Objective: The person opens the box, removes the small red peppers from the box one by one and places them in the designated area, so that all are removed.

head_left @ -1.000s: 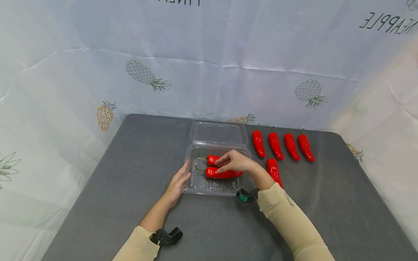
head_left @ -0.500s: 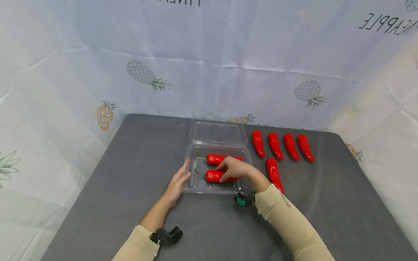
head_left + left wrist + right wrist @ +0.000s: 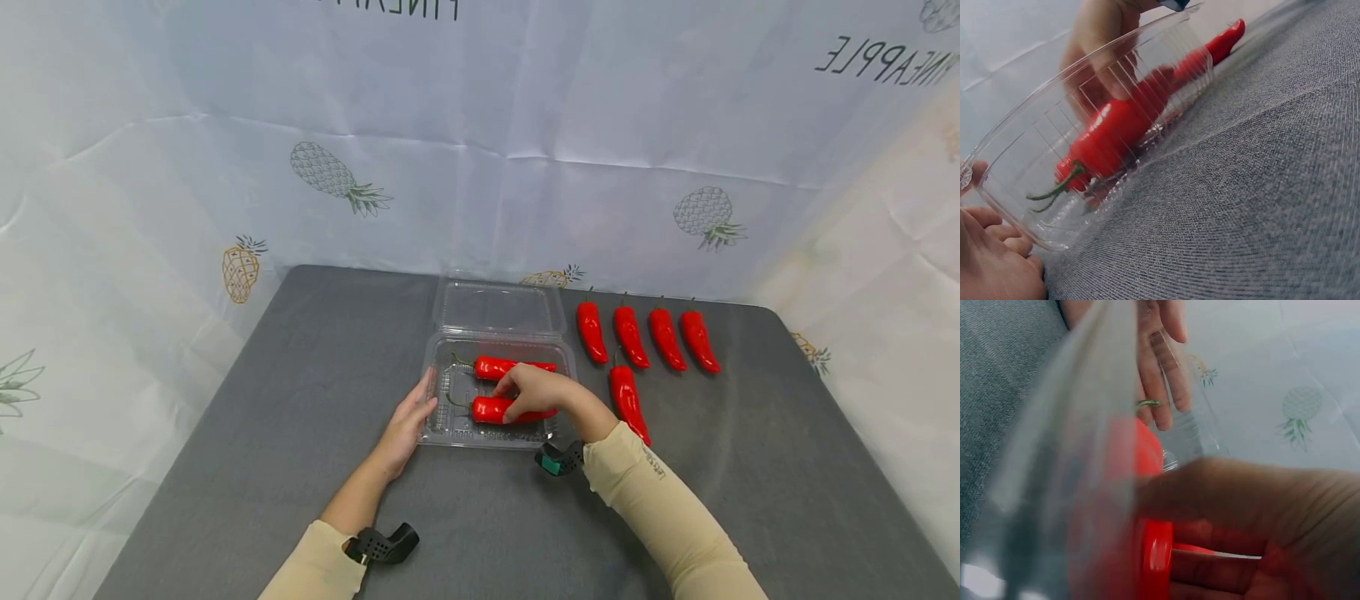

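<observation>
A clear plastic clamshell container (image 3: 450, 433) lies with its lid folded back. Inside it are two red chili peppers side by side, stems to the left: a far pepper (image 3: 495, 367) and a near pepper (image 3: 491, 409). My right hand (image 3: 536, 390) reaches in from the right and pinches the near pepper between thumb and fingers; in the left wrist view this pepper (image 3: 1107, 134) shows through the wall. My left hand (image 3: 405, 429) rests against the container's left side, and its fingers (image 3: 1152, 369) lie straight along that wall in the right wrist view.
To the right, several more red chili peppers (image 3: 628, 336) stand in a row, with a single pepper (image 3: 628, 400) nearer, beside my right forearm. The grey table (image 3: 315, 367) ends at a white pineapple-print curtain (image 3: 480, 208) behind the lid (image 3: 498, 307).
My right hand has drawn the near pepper slightly toward me, away from the far one, widening the gap between them. The left hand stays at the container's side.
</observation>
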`<state>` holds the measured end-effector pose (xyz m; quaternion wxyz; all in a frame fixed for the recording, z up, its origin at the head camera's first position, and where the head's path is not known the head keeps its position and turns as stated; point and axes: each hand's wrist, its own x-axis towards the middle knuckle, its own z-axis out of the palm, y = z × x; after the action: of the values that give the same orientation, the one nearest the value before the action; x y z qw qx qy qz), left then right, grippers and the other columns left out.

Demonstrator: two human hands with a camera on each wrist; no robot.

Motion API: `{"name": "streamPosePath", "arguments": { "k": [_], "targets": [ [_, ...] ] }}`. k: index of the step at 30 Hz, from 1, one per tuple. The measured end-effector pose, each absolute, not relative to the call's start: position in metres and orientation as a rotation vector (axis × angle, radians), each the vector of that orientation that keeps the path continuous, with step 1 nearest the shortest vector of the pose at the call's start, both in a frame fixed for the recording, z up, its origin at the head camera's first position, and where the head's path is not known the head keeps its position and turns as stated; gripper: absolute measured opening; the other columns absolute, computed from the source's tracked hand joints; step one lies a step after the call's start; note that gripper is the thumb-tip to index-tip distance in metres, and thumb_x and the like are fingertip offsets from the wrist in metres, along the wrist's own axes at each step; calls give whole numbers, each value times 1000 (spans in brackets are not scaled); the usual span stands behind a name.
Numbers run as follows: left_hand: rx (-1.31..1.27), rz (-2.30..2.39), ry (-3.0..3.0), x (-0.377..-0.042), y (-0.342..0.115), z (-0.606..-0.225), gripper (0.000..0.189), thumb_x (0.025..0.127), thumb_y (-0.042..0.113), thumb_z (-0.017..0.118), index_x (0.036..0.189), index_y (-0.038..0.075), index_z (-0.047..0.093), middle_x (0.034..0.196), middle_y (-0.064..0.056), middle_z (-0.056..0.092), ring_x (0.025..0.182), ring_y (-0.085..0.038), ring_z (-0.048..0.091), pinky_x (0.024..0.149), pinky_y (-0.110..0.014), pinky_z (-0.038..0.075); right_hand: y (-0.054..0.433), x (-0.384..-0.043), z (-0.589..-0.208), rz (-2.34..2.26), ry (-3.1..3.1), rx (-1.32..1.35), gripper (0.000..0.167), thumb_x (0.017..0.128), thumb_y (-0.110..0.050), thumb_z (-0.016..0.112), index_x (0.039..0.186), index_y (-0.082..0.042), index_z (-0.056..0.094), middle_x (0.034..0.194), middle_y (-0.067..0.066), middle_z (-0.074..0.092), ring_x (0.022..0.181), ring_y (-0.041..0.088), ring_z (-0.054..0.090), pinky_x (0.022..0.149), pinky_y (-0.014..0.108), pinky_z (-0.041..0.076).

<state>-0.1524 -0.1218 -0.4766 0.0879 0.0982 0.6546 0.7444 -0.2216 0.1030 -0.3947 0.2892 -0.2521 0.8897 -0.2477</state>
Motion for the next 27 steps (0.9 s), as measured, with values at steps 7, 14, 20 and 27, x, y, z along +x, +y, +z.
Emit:
{"name": "streamPosePath", "arguments": {
  "k": [7, 14, 20, 27],
  "targets": [
    [300, 2227, 1925, -154, -123, -476, 60, 99, 14, 35, 148, -3, 3, 157, -14, -1, 145, -27, -8, 116, -46, -1, 107, -224, -387, -760, 2331, -678, 32, 78, -14, 72, 108, -4, 68, 97, 3, 69, 84, 12, 58, 78, 26, 49],
    [285, 2215, 1938, -153, -123, -476, 60, 99, 14, 34, 148, -2, 3, 158, -13, -1, 145, -26, -7, 117, -45, 0, 111, -226, -382, -857, 2326, -611, 32, 80, -19, 69, 109, -6, 68, 98, 3, 68, 87, 15, 56, 72, 26, 49],
    [277, 2204, 1945, -152, -122, -475, 60, 100, 15, 33, 149, -1, 2, 158, -11, 0, 146, -24, -5, 117, -43, 0, 118, -229, -382, -1012, 2270, -487, 36, 81, -22, 66, 113, -6, 66, 105, 8, 65, 89, 19, 56, 70, 28, 51],
    [299, 2223, 1935, -153, -122, -476, 59, 100, 13, 33, 148, -4, 2, 157, -15, -3, 145, -28, -8, 117, -46, -2, 133, -234, -378, -1165, 2157, -415, 41, 85, -25, 62, 122, -9, 60, 114, 11, 61, 95, 22, 57, 75, 30, 52]
  ]
}}
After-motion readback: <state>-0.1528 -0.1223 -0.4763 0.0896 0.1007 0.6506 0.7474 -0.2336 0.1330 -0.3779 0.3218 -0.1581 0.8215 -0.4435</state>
